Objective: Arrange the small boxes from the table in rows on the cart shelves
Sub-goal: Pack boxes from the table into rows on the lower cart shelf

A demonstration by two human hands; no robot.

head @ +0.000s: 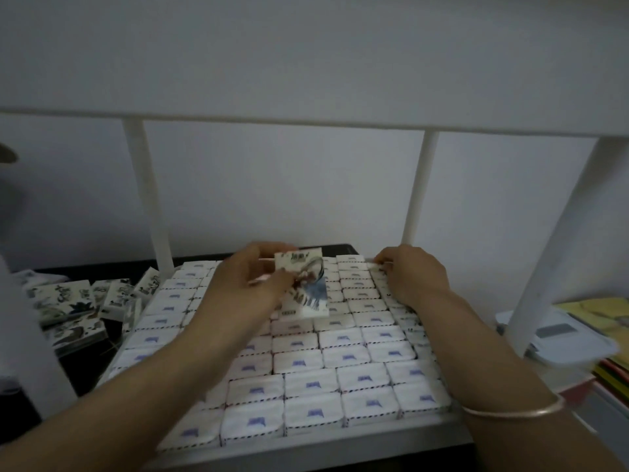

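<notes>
**Seat the held box flush in the back rows**

Left hand (pixel 258 279) pinches an illustrated box (pixel 308 287) just above the far middle of the cart shelf (pixel 340 449), over packed rows of white boxes (pixel 313 383). Right hand (pixel 413 272) curls at the far-right row; grip or press, can't tell. Loose boxes (pixel 68 301) wait on the tabletop (pixel 88 369). Suggest: match neighbours' orientation, lower flat, brace the row, don't nudge it.

Boxes (pixel 299 362) in rows on shelf (pixel 306 451); table (pixel 85 369) left.
</notes>
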